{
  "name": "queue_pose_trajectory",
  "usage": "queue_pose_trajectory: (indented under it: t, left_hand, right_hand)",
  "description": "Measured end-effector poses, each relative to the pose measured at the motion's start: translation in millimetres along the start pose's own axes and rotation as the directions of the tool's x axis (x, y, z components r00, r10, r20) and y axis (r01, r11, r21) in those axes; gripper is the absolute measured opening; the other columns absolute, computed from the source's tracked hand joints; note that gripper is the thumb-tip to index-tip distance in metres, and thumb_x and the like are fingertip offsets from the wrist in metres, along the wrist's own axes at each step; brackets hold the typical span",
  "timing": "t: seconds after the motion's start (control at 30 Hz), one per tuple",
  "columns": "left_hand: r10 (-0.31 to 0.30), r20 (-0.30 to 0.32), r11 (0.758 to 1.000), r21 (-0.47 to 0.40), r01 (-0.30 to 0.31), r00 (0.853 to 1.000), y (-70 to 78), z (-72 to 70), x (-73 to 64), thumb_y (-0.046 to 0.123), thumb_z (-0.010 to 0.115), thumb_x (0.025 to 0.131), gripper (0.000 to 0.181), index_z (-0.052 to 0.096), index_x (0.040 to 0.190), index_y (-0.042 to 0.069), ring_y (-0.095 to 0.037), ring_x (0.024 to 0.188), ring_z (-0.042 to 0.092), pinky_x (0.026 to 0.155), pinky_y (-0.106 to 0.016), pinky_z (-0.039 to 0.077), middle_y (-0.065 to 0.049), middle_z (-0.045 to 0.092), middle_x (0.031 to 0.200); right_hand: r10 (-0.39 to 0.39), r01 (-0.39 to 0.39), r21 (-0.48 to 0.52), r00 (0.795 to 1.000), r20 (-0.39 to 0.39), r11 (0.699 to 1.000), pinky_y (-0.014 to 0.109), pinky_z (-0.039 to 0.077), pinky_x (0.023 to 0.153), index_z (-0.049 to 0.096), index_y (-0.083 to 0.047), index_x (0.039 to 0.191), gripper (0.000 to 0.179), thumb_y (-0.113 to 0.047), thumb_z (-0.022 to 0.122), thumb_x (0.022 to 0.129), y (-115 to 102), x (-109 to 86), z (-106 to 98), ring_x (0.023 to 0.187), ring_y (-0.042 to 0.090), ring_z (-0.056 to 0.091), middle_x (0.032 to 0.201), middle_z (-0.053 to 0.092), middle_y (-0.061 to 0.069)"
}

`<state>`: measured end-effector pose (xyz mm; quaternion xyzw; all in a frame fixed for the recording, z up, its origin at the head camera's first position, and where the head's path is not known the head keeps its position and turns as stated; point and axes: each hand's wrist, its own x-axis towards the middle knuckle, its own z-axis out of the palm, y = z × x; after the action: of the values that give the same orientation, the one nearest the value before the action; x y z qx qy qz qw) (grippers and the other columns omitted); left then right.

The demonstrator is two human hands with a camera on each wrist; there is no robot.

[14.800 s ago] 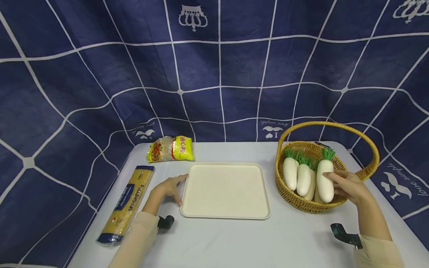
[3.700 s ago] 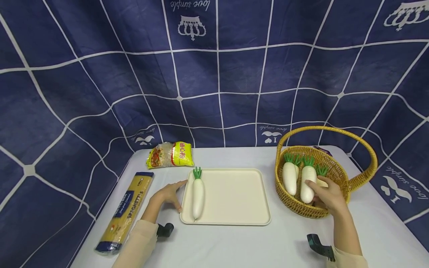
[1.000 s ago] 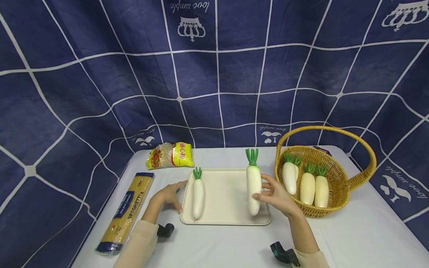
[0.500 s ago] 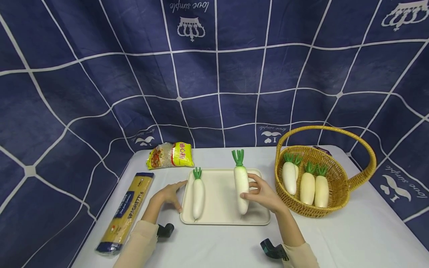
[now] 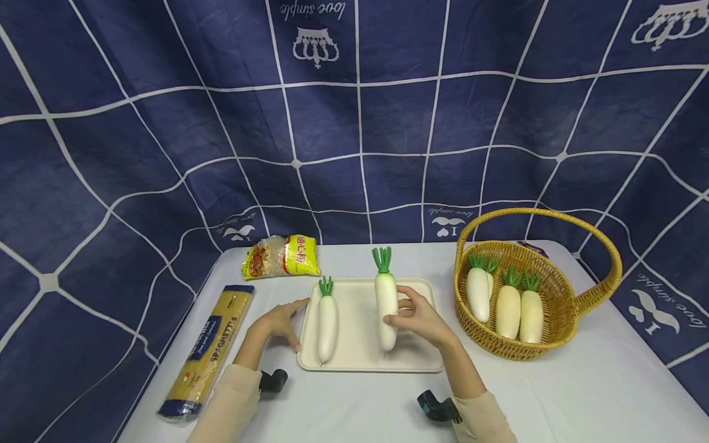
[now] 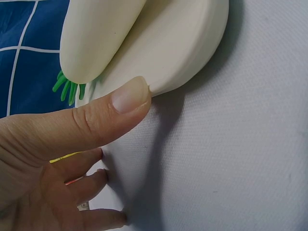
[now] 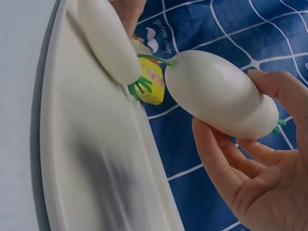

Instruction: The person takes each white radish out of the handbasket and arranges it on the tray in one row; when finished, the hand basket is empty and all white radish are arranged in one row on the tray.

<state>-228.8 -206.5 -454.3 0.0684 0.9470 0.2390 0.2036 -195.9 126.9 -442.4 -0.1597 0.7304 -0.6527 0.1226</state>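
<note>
My right hand (image 5: 422, 321) pinches a white radish (image 5: 386, 311) with green leaves between thumb and fingers. It holds the radish above the middle of the cream tray (image 5: 357, 351), leaves toward the back; in the right wrist view the tray's surface (image 7: 91, 178) carries a shadow below. Another white radish (image 5: 328, 329) lies lengthwise along the tray's left side. At the tray's left edge rests my left hand (image 5: 279, 322), fingers spread, with nothing gripped. The left wrist view has its thumb (image 6: 110, 113) right at the tray's rim.
A wicker basket (image 5: 498, 351) with a tall handle stands on the right, holding several white radishes (image 5: 508, 311). A spaghetti packet (image 5: 209, 351) lies at the left, and a yellow pasta bag (image 5: 281, 256) behind the tray. A blue checked curtain (image 5: 388, 117) hangs behind the table.
One radish came from the basket to the tray's left side; the right hand then lifted a second and carried it left over the tray, still drifting left. The left hand stays at the tray edge.
</note>
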Motion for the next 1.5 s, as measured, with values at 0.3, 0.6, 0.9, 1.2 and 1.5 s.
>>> queue_pose_trajectory:
  t: [0.3,0.6,0.9,1.2,1.5]
  left_hand:
    - [-0.015,0.002,1.000,-0.017,0.015,1.000,-0.5,1.1,0.0,0.013,0.092,0.042,0.115,0.038,0.144,0.009,-0.045,0.128,0.039,0.103,-0.061,0.034,-0.025,0.044,0.139]
    - [-0.003,0.001,1.000,-0.025,0.003,1.000,-0.7,1.2,-0.6,0.012,0.092,0.042,0.115,0.038,0.144,0.008,-0.045,0.130,0.037,0.104,-0.060,0.033,-0.025,0.043,0.140]
    - [0.004,0.004,1.000,-0.028,-0.004,1.000,0.3,-0.2,-1.4,0.010,0.092,0.042,0.115,0.038,0.144,0.008,-0.045,0.130,0.036,0.104,-0.061,0.032,-0.026,0.041,0.141]
    - [0.000,0.005,1.000,-0.025,0.000,1.000,-2.0,0.8,1.0,0.012,0.092,0.042,0.116,0.038,0.144,0.009,-0.045,0.130,0.036,0.104,-0.060,0.033,-0.025,0.042,0.141]
    - [0.011,0.001,1.000,-0.016,-0.011,1.000,-1.4,1.1,1.1,0.011,0.092,0.042,0.115,0.038,0.144,0.009,-0.045,0.131,0.035,0.104,-0.061,0.032,-0.025,0.041,0.141]
  right_hand:
    - [0.041,-0.041,0.030,0.999,-0.024,0.999,0.034,0.058,0.070,0.031,0.006,0.139,0.075,-0.007,0.070,0.077,5.4,11.8,13.0,0.084,0.019,0.063,0.102,0.061,0.022]
    - [0.074,-0.068,0.072,0.995,-0.072,0.995,0.037,0.059,0.069,0.033,0.006,0.138,0.073,-0.005,0.070,0.076,10.7,19.1,26.4,0.078,0.019,0.064,0.096,0.062,0.020]
    - [0.107,-0.101,0.051,0.985,-0.134,0.994,0.036,0.059,0.064,0.036,0.006,0.137,0.074,-0.007,0.072,0.074,20.3,25.3,37.0,0.072,0.018,0.064,0.090,0.063,0.018]
    - [0.144,-0.141,0.030,0.981,-0.131,0.990,0.036,0.058,0.062,0.036,0.008,0.136,0.073,-0.008,0.073,0.074,26.4,29.1,48.3,0.067,0.016,0.062,0.086,0.063,0.014]
    - [0.149,-0.145,0.056,0.986,-0.081,0.988,0.044,0.059,0.064,0.034,0.014,0.133,0.068,-0.004,0.069,0.077,16.1,24.4,60.3,0.067,0.017,0.064,0.086,0.067,0.016]
